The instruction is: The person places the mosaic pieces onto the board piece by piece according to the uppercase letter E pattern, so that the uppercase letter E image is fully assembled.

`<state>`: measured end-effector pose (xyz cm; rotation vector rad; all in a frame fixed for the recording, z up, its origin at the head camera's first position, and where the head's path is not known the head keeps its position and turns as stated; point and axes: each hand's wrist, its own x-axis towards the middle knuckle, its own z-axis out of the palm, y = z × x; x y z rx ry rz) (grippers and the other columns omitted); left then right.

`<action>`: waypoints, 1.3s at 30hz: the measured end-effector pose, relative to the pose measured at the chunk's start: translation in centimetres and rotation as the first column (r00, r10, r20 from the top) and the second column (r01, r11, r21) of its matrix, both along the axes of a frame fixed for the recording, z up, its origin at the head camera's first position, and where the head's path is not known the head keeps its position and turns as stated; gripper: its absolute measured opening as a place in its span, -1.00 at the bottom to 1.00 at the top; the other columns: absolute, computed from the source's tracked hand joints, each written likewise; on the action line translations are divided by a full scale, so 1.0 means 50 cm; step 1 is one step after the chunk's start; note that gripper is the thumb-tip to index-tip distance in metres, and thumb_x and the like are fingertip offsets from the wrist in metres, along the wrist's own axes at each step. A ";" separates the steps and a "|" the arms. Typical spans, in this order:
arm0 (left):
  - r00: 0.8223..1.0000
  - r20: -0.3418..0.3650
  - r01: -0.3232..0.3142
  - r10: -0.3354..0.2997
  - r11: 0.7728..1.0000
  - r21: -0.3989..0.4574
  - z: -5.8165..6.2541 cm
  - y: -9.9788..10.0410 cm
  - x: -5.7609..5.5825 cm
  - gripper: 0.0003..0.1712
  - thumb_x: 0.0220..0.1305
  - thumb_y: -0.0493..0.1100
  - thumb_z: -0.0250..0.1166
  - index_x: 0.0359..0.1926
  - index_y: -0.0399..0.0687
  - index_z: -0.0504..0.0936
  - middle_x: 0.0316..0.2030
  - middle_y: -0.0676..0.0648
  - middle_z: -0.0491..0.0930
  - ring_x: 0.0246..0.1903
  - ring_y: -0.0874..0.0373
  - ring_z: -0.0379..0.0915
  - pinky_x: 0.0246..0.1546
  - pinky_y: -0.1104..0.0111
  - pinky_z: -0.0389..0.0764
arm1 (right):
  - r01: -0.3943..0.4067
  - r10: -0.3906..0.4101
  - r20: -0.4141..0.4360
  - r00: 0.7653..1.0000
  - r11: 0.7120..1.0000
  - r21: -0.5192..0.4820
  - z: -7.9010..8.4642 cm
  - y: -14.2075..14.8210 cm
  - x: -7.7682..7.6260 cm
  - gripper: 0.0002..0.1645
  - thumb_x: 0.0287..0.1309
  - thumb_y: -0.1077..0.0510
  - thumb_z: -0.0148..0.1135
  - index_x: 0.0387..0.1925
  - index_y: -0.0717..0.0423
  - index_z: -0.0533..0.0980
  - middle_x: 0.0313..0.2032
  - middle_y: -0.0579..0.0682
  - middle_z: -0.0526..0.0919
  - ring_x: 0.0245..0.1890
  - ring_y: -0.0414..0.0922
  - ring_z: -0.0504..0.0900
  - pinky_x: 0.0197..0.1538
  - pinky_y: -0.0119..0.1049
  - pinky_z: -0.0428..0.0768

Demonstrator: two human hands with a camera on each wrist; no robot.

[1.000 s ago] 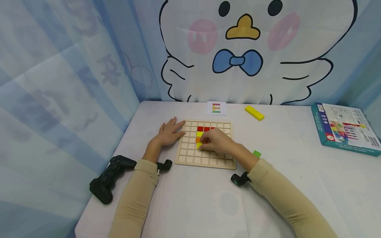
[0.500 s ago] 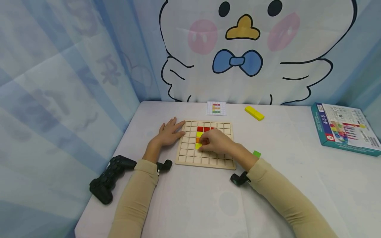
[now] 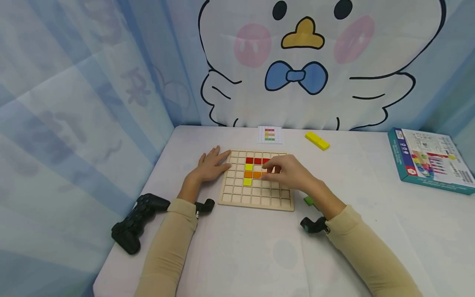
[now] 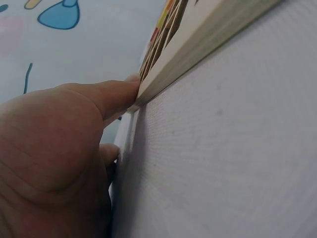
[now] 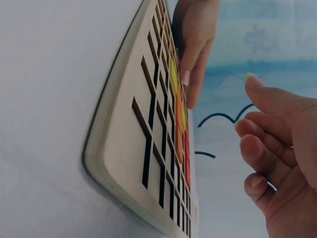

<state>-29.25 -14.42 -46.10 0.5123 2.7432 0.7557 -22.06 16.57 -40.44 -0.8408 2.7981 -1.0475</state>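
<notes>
A wooden grid board [image 3: 237,199] lies flat on the table. In its cells sit a row of red tiles [image 3: 257,161], a yellow tile [image 3: 248,167] below, then orange tiles [image 3: 252,175] and another yellow tile [image 3: 247,182]. My left hand [image 3: 211,166] rests at the board's left edge with fingers spread, a fingertip against the side in the left wrist view. Above the right half of the board hovers my right hand [image 3: 291,171], hiding some cells. In the right wrist view its fingers [image 5: 257,151] are loosely bent, apart from the thumb, with nothing between them.
Green tiles [image 3: 309,201] lie by the board's right side, partly under the right forearm. Behind the board are a printed pattern card [image 3: 270,140] and a yellow block [image 3: 317,141]. A game box [image 3: 438,161] stands far right; a black game controller [image 3: 137,222] lies left.
My right hand has drawn back to the right from the lower yellow tile, uncovering it and more orange tiles. The left hand stays at the board's edge.
</notes>
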 end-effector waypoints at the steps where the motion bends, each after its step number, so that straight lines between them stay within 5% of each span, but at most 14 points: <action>1: 1.000 0.002 -0.002 0.002 1.000 -0.003 -0.002 0.000 -0.002 -0.24 0.60 0.22 -0.01 0.67 0.17 0.08 0.68 -0.24 -0.31 0.68 -0.13 -0.47 0.60 -0.09 -0.52 | 0.004 -0.004 -0.002 1.000 1.000 -0.005 0.001 0.008 0.003 -0.58 0.16 0.00 0.57 -0.02 0.16 0.74 -0.29 -0.14 0.75 -0.35 -0.13 0.57 -0.31 -0.34 0.57; 20: 1.000 0.020 -0.004 0.004 1.000 0.002 0.023 0.002 0.012 -0.23 0.60 0.20 0.02 0.67 0.15 0.07 0.68 -0.24 -0.30 0.68 -0.14 -0.48 0.61 -0.09 -0.50 | 0.118 -0.119 0.053 0.991 0.993 0.014 0.025 0.127 0.013 -0.63 0.19 0.10 0.55 0.01 0.13 0.74 -0.27 -0.07 0.74 -0.30 -0.06 0.55 -0.31 -0.36 0.52; 34: 1.000 0.011 -0.010 0.010 1.000 -0.008 0.019 0.001 0.010 -0.23 0.59 0.21 0.02 0.67 0.14 0.08 0.68 -0.25 -0.29 0.68 -0.16 -0.45 0.61 -0.11 -0.47 | -0.014 -0.017 0.296 0.955 0.995 0.103 0.036 0.202 0.010 -0.72 0.16 0.11 0.55 -0.09 0.08 0.76 -0.25 -0.08 0.75 -0.23 -0.06 0.57 -0.24 -0.35 0.54; 39: 1.000 0.011 -0.009 0.009 1.000 -0.005 0.020 0.001 0.011 -0.23 0.59 0.21 0.03 0.66 0.15 0.10 0.68 -0.25 -0.27 0.68 -0.15 -0.43 0.62 -0.11 -0.46 | -0.081 0.033 0.390 0.920 0.991 0.107 0.028 0.213 0.008 -0.76 0.11 0.17 0.56 -0.15 0.08 0.77 -0.34 -0.06 0.70 -0.29 -0.09 0.54 -0.28 -0.37 0.48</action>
